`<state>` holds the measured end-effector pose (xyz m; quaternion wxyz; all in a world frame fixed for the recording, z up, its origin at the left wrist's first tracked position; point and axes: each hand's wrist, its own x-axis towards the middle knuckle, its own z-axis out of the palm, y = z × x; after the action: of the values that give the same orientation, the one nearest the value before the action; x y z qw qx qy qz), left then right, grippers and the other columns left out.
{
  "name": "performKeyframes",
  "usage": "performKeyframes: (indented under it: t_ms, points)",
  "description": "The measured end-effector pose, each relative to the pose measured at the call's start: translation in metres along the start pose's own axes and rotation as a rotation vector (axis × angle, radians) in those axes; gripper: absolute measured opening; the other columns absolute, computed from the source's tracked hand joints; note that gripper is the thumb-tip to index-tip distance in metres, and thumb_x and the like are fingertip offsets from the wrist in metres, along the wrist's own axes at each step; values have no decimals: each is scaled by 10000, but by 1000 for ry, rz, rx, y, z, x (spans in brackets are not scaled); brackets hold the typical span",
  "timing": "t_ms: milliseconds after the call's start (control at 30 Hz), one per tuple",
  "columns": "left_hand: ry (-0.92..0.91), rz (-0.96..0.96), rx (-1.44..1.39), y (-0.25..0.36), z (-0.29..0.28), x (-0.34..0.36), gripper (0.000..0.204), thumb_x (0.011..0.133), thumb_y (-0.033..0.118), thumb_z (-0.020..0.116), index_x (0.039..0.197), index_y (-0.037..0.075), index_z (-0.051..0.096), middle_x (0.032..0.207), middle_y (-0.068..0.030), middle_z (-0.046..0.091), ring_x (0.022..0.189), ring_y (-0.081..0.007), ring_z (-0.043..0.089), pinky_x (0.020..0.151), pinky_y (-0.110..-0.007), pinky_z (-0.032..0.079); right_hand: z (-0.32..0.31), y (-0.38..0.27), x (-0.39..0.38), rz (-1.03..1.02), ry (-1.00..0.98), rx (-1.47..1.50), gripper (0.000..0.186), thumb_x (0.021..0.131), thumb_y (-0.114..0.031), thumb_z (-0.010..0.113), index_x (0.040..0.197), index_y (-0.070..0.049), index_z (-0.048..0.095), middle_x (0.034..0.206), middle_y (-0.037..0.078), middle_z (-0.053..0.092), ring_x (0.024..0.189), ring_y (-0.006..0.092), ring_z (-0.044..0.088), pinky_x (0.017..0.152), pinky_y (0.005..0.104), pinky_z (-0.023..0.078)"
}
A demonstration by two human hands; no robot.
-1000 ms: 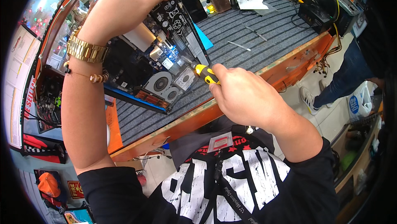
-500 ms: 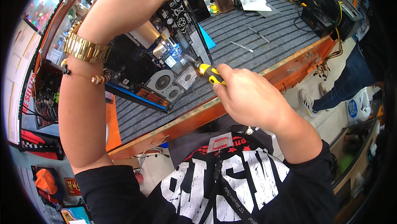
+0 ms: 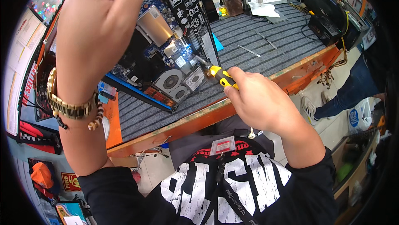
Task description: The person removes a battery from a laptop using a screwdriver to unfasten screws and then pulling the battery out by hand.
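An opened laptop (image 3: 166,58) lies on the grey ribbed mat (image 3: 257,38), its blue board, two round fans and a black battery exposed. My right hand (image 3: 259,100) grips a yellow and black screwdriver (image 3: 222,77), whose tip points at the board beside the fans. My left hand (image 3: 97,29), with a gold watch and bead bracelet on the wrist, is raised close to the camera over the laptop's far left part. Its fingers curl, and what they hold or touch is hidden.
The bench has an orange wooden front edge (image 3: 199,119). Metal tweezers (image 3: 249,50) lie on the mat. A black box with yellow cables (image 3: 324,21) stands at the right. Another person's legs in jeans (image 3: 353,87) stand right of the bench.
My left hand has risen toward the camera and looms larger. The screwdriver hand stays at the laptop's near edge, shifted only slightly.
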<state>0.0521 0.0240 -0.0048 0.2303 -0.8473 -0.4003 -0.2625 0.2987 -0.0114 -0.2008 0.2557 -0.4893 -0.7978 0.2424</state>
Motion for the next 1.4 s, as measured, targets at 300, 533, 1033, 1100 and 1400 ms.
performKeyframes:
  t_ms: [300, 533, 1033, 1100, 1400]
  points:
    - [-139, 102, -124, 10, 18, -38, 123, 1025, 84, 747, 1020, -30, 792, 841, -137, 692, 705, -248, 660, 665, -365, 516, -3, 0, 0, -23, 11, 26, 248, 1086, -156, 653, 1196, 60, 603, 890, 331, 705, 911, 558, 681, 776, 609, 513]
    - [-209, 118, -168, 4, 29, -50, 102, 906, 41, 816, 999, 5, 832, 867, -117, 736, 742, -278, 726, 696, -378, 578, -4, 0, 0, 14, -10, 40, 283, 1063, -148, 675, 1254, 55, 626, 831, 283, 717, 854, 480, 735, 743, 549, 534]
    - [-327, 153, -287, 2, 63, -59, 130, 933, 67, 836, 1052, 19, 857, 878, -129, 762, 807, -337, 749, 730, -426, 597, -47, 11, -42, -46, -80, 387, 374, 1020, -111, 735, 1357, 25, 649, 836, 171, 698, 707, 335, 694, 682, 418, 517]
    - [-365, 155, -333, 4, 64, -58, 125, 944, 68, 831, 1055, 15, 856, 880, -131, 768, 808, -337, 749, 731, -425, 597, -49, 14, -44, -66, -78, 414, 400, 1016, -120, 731, 1377, 32, 650, 846, 127, 694, 686, 258, 668, 658, 375, 501]
    - [-315, 153, -129, 22, 59, -37, 85, 986, 72, 799, 1025, -2, 809, 921, -161, 800, 843, -344, 766, 771, -412, 607, -42, 52, -56, -97, -89, 451, 433, 1035, -156, 699, 1412, 50, 641, 982, 92, 783, 698, 165, 680, 666, 318, 537]
